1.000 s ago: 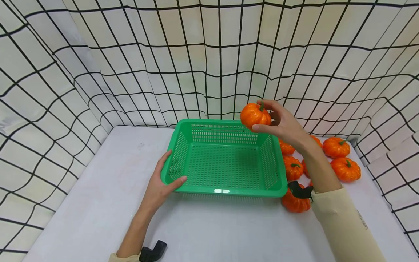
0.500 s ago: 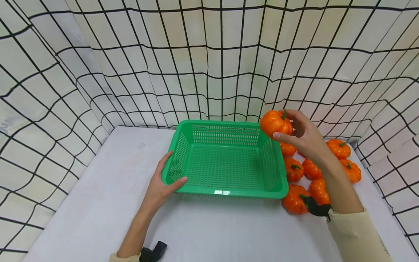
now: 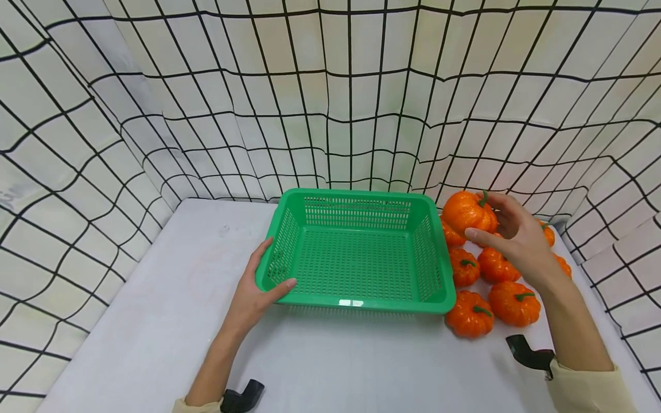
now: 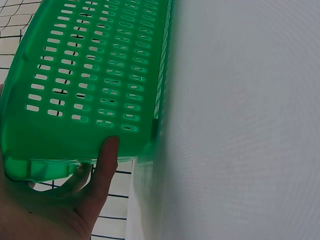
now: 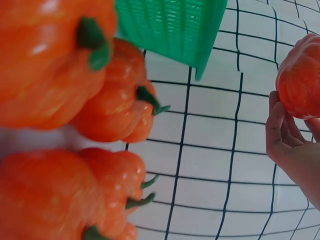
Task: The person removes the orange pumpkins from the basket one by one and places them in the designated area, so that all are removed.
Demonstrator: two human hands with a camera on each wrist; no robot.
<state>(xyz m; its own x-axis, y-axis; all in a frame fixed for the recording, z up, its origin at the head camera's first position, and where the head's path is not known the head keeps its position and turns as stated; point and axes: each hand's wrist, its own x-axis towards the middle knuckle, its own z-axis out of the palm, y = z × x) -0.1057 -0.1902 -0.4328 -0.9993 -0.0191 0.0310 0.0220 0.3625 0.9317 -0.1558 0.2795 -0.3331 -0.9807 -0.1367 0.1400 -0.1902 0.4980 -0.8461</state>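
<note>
A green plastic basket [image 3: 361,306] with slotted walls stands in the middle of the table in the head view, and its inside is bare. My left hand [image 3: 251,299] holds the basket's near left corner, thumb over the front rim. In the left wrist view, fingertips [image 4: 110,147] touch the outside of the basket wall. My right hand [image 3: 524,244] grips an orange pumpkin [image 3: 466,211] with a green stem between thumb and fingers. That pumpkin is raised above several others, just beyond the basket's far right corner. The right wrist view also has it clear of the table.
Several more orange pumpkins [image 3: 513,304] lie on the white table [image 3: 361,361] along the basket's right side. Some are partly hidden behind the right hand and forearm. White walls with a black grid netting [image 3: 341,97] rise behind and at both sides.
My right hand has carried the pumpkin rightward and lower, from above the basket's far right corner to over the other pumpkins. The left hand and basket stay put.
</note>
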